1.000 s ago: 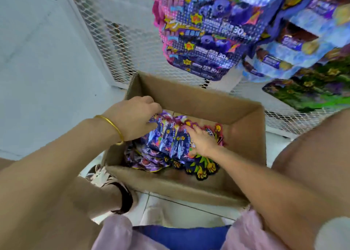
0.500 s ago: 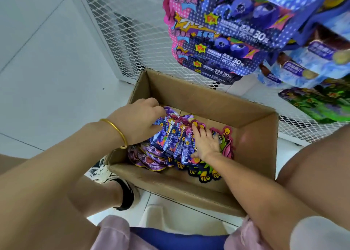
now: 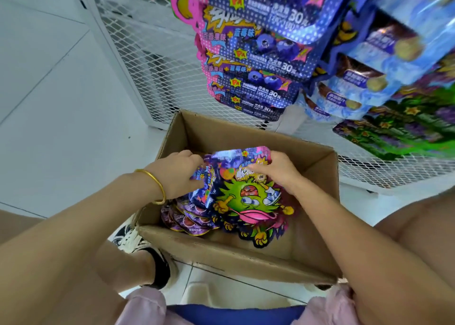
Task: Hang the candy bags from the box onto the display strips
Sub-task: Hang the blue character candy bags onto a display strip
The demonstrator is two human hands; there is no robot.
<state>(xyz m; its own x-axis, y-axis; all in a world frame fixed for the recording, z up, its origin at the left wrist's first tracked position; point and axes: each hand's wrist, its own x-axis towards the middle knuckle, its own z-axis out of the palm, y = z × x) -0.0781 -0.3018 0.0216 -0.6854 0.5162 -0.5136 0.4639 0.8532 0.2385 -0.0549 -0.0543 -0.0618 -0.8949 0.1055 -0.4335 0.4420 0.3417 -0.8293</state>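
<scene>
Head view: left hand (image 3: pixel 176 177), right hand (image 3: pixel 277 170) grip candy bags (image 3: pixel 246 199), tops pointing away.

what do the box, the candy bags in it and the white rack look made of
The box looks like brown cardboard, matt, with thick raw edges at the rim. The candy bags are probably plastic or foil film, glossy: their printed faces catch light and crinkle. The rack seems white painted metal mesh with diamond openings.

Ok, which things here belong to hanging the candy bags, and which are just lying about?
Job: cardboard box; candy bags in the left hand; green monster bag in the right hand; hung bags above.
Not: shoe; gold bangle; mesh panel.
</scene>
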